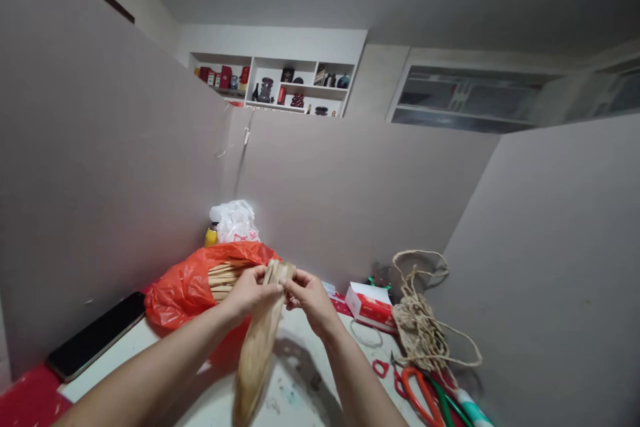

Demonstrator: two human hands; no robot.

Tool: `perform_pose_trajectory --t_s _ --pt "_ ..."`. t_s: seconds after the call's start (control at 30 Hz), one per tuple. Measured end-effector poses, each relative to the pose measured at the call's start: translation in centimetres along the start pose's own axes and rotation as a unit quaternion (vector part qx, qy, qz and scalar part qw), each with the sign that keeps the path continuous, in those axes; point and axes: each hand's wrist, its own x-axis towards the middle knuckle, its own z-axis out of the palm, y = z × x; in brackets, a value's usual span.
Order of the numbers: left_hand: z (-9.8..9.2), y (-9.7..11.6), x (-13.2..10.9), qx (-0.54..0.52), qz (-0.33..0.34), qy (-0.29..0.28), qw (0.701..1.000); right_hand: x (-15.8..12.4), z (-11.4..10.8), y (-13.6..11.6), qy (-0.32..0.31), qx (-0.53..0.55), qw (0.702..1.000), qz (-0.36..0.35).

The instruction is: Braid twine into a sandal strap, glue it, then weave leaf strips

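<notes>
A long, pale brown dried husk leaf [257,353] hangs down between my hands, its lower end near the bottom edge of the view. My left hand [254,290] pinches the leaf's upper end from the left. From the other side, my right hand [307,293] grips that same top end, thumb toward the left thumb. The top of the leaf looks folded or layered. Just behind my left hand lies an orange-red plastic bag [175,287], open, with a bundle of pale straw-like strips [223,278] inside.
Right of my hands are a red and white box [370,307], a tangle of twine [420,327], red-handled scissors [399,380] and an orange-handled tool [421,397]. A black phone [100,333] lies left. Grey panels [350,193] enclose the white tabletop [295,333]. A white plastic bag [235,220] stands behind.
</notes>
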Motion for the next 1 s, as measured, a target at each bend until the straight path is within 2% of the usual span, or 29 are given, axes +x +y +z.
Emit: perform_pose_trajectory --t_s 0.13,0.27,0.4,0.5,0.63,1.0 --pt "-0.6 -1.9 -0.5 -0.030 -0.023 0.007 0.999 -1.3 -0.3 1.9 -0.005 0.029 1.000 0.012" --pt "-0.6 -4.3 -0.7 -0.058 -0.053 0.002 0.997 -1.4 -0.7 4.6 -0.011 0.040 0.999 0.023" --pt "-0.9 -5.9 -0.5 -0.074 -0.069 -0.009 0.995 -1.2 -0.9 5.6 -0.038 0.028 0.998 0.029" --pt "-1.5 -6.3 -0.2 -0.075 -0.069 -0.016 0.995 -1.2 -1.1 5.3 -0.048 0.013 0.998 0.032" --pt "-2.0 -6.5 0.2 -0.065 -0.061 -0.019 0.996 -1.1 -1.2 5.0 -0.030 -0.011 0.999 0.029" --pt "-1.9 -6.7 0.2 0.002 -0.038 0.007 0.999 -1.0 -0.8 4.9 -0.004 -0.053 0.999 0.005"
